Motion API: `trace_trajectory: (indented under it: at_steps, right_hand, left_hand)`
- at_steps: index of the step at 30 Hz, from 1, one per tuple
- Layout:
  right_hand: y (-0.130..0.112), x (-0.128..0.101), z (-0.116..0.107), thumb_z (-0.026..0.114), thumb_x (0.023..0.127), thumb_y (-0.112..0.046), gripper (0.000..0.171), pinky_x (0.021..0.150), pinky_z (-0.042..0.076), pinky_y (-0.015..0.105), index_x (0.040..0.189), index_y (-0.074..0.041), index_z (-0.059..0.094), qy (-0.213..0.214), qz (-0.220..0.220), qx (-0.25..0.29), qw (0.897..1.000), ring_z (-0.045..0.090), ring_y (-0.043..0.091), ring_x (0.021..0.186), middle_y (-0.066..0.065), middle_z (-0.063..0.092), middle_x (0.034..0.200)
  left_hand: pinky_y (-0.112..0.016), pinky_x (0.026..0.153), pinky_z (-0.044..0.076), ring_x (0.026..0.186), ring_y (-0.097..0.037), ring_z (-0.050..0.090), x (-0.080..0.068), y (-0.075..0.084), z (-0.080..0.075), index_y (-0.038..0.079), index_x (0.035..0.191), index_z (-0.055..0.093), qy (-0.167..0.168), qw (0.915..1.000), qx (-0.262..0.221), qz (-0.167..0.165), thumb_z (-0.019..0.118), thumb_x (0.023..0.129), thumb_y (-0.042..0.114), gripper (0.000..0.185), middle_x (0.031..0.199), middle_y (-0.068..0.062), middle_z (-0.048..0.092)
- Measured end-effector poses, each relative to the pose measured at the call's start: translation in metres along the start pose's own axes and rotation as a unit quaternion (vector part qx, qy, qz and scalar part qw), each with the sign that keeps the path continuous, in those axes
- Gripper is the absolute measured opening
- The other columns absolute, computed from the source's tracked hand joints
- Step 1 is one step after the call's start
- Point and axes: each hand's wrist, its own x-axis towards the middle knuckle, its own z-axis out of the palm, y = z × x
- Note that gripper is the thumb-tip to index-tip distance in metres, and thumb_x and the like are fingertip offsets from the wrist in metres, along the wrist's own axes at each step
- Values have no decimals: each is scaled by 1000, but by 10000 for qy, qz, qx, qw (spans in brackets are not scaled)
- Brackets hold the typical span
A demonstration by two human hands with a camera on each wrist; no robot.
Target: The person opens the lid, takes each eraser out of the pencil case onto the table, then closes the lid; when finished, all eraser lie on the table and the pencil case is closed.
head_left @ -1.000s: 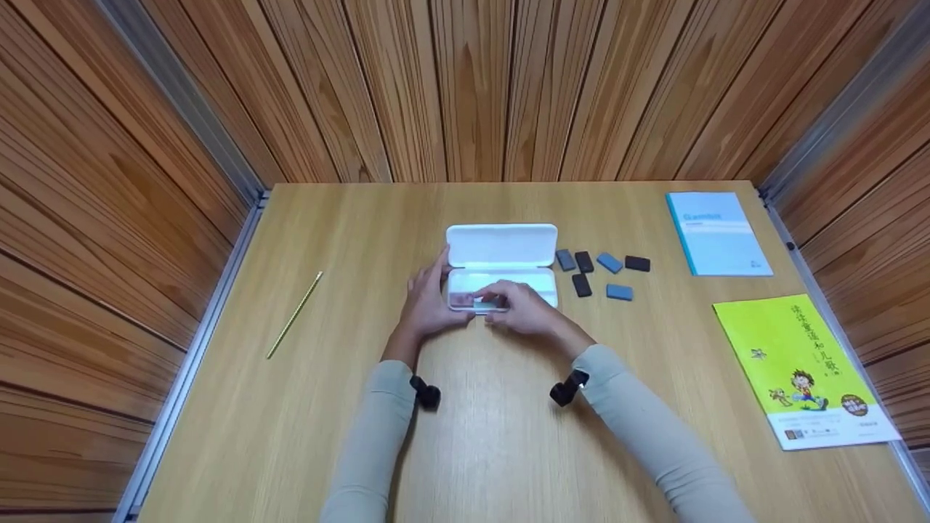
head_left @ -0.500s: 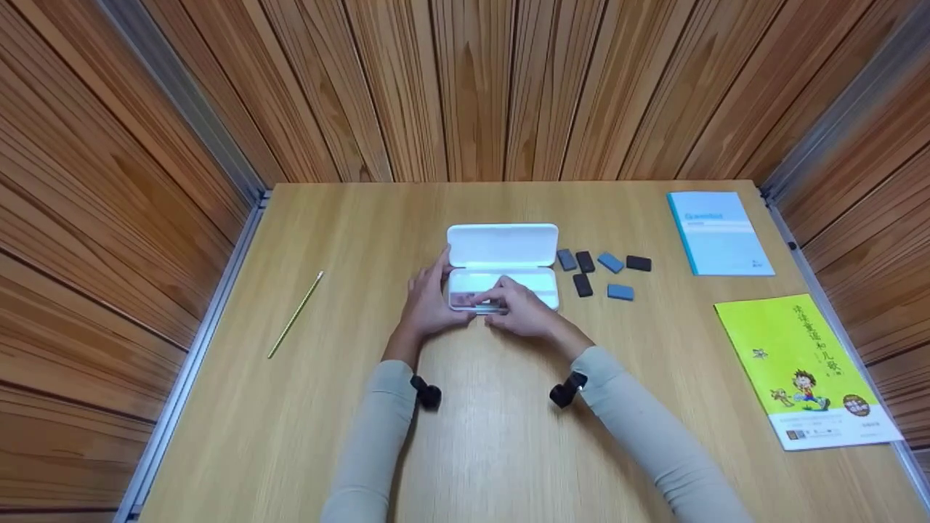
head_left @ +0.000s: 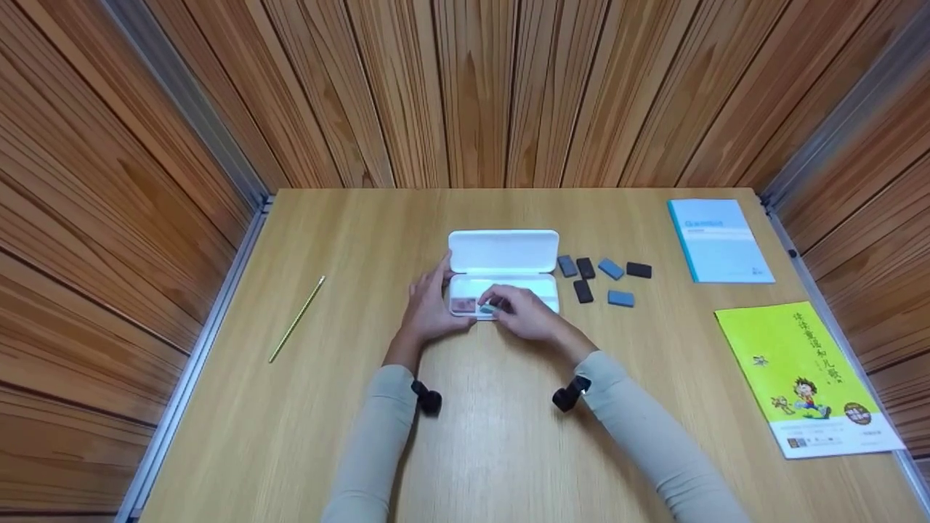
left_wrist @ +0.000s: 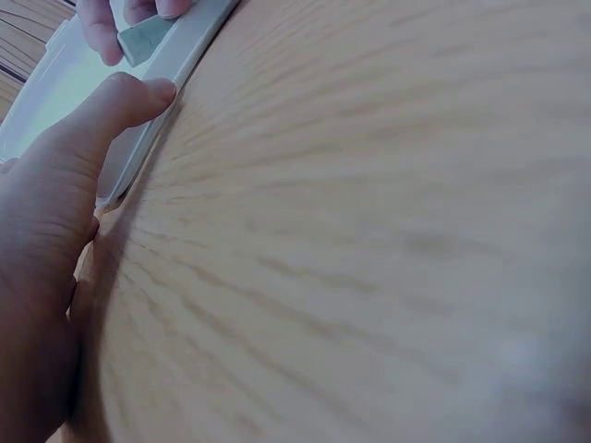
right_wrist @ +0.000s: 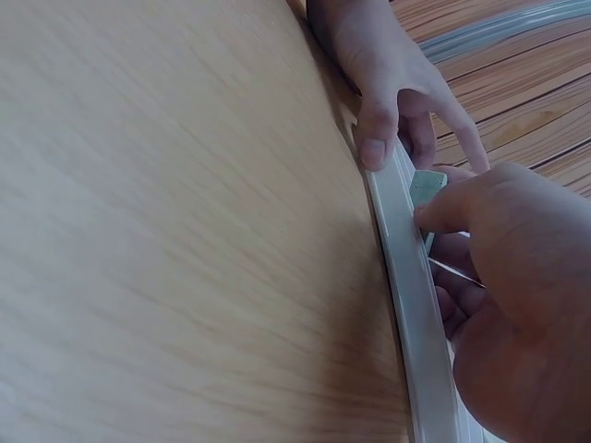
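Observation:
A white pencil case (head_left: 503,251) stands with its lid up in the middle of the table. My left hand (head_left: 429,309) grips its left end, thumb on the front edge and fingers along the side. Inside the case, my right hand (head_left: 529,312) pinches a pale green eraser (right_wrist: 427,188) between thumb and fingers, near the front wall. Pinkish blocks (head_left: 463,305) lie in the compartment to the left of it. The right hand hides part of the case's inside. In the left wrist view the green eraser (left_wrist: 143,40) shows beyond the left thumb.
Several black and blue-grey erasers (head_left: 583,290) lie right of the case. A gold pencil (head_left: 296,319) lies at the left. A light blue book (head_left: 721,241) and a yellow-green book (head_left: 806,378) lie on the right side. Wooden panels (head_left: 472,94) enclose the table.
My right hand's fingertips have drawn back slightly right from the pinkish blocks, and the green eraser now shows in their pinch. The left hand stays on the case. The head view has tilted slightly.

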Motion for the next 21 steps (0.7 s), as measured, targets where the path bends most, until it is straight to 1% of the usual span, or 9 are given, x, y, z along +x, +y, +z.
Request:
trace_trajectory:
  at_steps: [3,5,11,14,18,21]
  right_hand:
    - [0,-1,-1,61,111,-6,28,114,56,56,135,-14,73,16,-29,30,10000,73,32,124,13,78,129]
    - [-1,-1,-2,61,112,-7,27,112,57,55,135,-14,73,37,-26,70,10000,73,32,122,13,78,129]
    - [-4,-4,-9,61,114,-12,28,107,57,50,140,-17,72,118,213,227,9994,70,29,118,12,76,132]
    - [-3,-7,-12,63,114,-13,28,102,57,46,140,-14,73,208,143,305,9992,70,28,115,14,76,131]
    - [0,-13,-18,65,112,-10,28,95,54,37,139,-10,74,380,9,424,9984,69,27,109,16,77,127]
    - [4,-18,-26,66,111,-9,30,93,53,33,140,-10,74,508,108,538,9972,69,26,109,16,76,128]
  left_hand:
    - [-58,130,28,148,-32,52,0,0,0,28,183,16,12,10000,4,4,102,74,47,140,159,-7,63]
    - [-58,130,28,148,-31,51,1,1,0,28,183,16,25,10000,16,-9,102,74,47,140,158,-7,63]
    - [-62,133,27,149,-31,51,0,1,2,27,183,17,41,10000,20,-85,101,75,49,138,158,-7,63]
    - [-64,135,25,147,-32,53,-1,0,2,24,182,19,54,9999,92,28,101,74,48,138,156,-9,63]
    - [-64,136,22,146,-33,55,-2,0,1,20,182,20,76,9997,121,195,102,73,44,138,154,-11,65]
    - [-63,137,21,148,-32,54,-2,1,1,22,182,19,77,9998,80,158,102,74,43,138,155,-10,64]
